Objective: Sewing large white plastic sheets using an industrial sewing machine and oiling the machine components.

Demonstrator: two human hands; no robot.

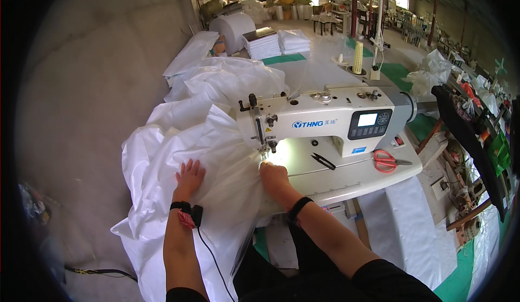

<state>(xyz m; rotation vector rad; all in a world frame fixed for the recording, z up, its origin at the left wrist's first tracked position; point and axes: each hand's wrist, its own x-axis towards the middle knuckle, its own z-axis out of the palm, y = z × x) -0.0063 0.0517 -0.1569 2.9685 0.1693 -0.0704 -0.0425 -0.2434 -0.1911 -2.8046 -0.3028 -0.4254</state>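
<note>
A large heap of thin, glossy white sheeting (216,137) spills over the left side of the sewing machine (309,112) and hangs down in front of me. On top of it lies my left hand (189,177), flat with fingers spread. My right hand (275,178) is closed at the sheeting's right edge, just in front of the lit needle area (264,155). Its fingers seem to pinch that edge, though the fingertips are partly hidden. The presser foot is too small to make out clearly.
Black thread snips (324,161) and red-handled scissors (385,161) lie on the machine bed. A yellow thread cone (358,58) stands behind the machine. Folded white stacks (262,45) and a big white roll (233,31) are farther back. A black cable (214,253) hangs from my left wrist.
</note>
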